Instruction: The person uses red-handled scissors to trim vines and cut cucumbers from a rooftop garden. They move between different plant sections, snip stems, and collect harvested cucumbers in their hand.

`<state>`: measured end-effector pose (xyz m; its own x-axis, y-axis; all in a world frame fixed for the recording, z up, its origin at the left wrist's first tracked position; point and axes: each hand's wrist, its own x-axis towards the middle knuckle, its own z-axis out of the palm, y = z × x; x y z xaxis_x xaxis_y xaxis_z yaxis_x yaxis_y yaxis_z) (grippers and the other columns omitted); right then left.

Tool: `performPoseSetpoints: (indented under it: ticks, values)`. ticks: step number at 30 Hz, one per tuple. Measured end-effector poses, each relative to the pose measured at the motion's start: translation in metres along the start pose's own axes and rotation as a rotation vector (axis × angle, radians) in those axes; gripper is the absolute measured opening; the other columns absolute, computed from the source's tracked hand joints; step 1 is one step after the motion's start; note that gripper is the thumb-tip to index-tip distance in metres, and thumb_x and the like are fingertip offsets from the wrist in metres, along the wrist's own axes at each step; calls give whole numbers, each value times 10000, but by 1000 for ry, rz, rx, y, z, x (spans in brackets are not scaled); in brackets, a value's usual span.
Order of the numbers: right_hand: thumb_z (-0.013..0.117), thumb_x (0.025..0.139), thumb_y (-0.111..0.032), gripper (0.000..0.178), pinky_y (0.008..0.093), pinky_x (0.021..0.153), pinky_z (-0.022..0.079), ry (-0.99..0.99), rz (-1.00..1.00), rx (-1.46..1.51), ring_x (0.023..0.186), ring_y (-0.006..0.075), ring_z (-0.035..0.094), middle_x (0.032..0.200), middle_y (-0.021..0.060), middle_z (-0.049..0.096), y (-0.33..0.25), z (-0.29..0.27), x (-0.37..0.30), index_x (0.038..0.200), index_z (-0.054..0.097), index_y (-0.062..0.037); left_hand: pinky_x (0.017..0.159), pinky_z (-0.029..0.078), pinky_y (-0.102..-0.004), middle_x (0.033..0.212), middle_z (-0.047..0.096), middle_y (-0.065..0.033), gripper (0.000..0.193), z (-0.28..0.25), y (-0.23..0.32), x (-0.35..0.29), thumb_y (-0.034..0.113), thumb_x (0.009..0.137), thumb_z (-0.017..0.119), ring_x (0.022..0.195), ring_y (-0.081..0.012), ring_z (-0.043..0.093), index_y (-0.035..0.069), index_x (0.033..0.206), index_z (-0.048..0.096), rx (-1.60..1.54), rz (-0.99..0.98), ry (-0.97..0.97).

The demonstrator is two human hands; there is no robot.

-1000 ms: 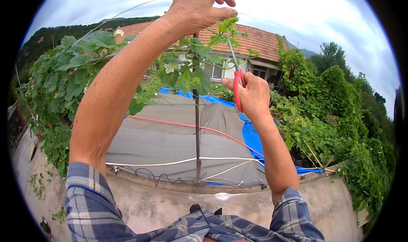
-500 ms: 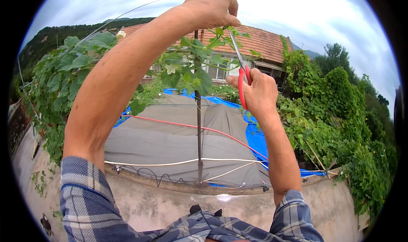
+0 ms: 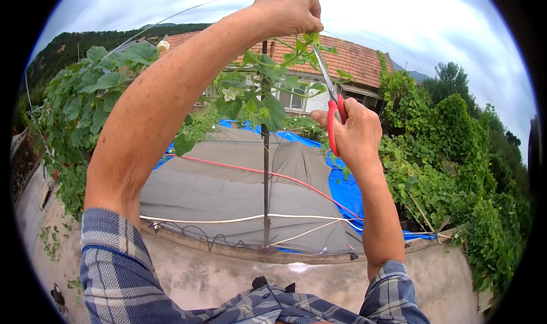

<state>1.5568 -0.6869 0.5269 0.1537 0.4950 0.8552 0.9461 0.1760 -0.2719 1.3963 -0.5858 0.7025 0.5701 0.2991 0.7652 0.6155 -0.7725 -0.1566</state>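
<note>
My left hand (image 3: pixel 289 9) is raised high, with its fingertips pinched together on the tip of a green vine (image 3: pixel 268 68). Below that hand the vine spreads broad leaves and a pale star-shaped flower (image 3: pixel 229 93) around a dark upright pole (image 3: pixel 266 176). My right hand (image 3: pixel 360 133) grips red-handled scissors (image 3: pixel 333 124), its fingers through the loops. The steel blades point up and to the left, and their tips reach the leafy bit just under my left fingertips. The blades look closed or nearly so.
A grey cover (image 3: pixel 211 190) with blue tarp edges (image 3: pixel 345 190) stretches behind the pole, crossed by a red hose (image 3: pixel 228 165) and a white hose (image 3: pixel 205 220). Dense vines (image 3: pixel 456 147) grow on the right and left. A tile-roofed house (image 3: pixel 353 59) stands beyond.
The scissors and my right hand have shifted slightly right and down. My left hand has barely moved, and a small green leaf now shows more plainly below its fingertips.
</note>
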Motion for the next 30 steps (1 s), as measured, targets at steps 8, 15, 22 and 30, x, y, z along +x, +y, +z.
performPoseSetpoints:
  ticks: [8,15,22,30]
  values:
    - [837,759,-509,578,457,593,458,44,-28,-45,595,352,586,623,162,576,-2,6,-2,660,549,-18,743,568,-438,766,735,-158,303,11,-3,1,363,813,659,753,-321,721,92,850,792,17,-53,35]
    - [823,775,-493,539,488,597,492,22,-21,-125,643,392,654,673,198,636,-6,2,1,711,623,4,715,555,-438,767,725,-186,312,8,2,-8,352,801,666,736,-327,713,64,828,783,-149,-147,-31]
    - [819,783,-468,512,495,595,520,16,-15,-201,676,404,692,708,210,670,-9,1,-2,757,668,20,850,468,-482,754,716,-52,232,8,-5,-18,342,821,788,795,-247,686,117,879,791,22,-170,16]
    - [821,778,-475,500,485,610,524,42,-10,-265,693,382,694,736,200,678,-8,0,-1,781,680,5,892,442,-525,739,725,-59,246,23,-17,-15,369,809,789,784,-269,697,124,809,782,36,-174,85]
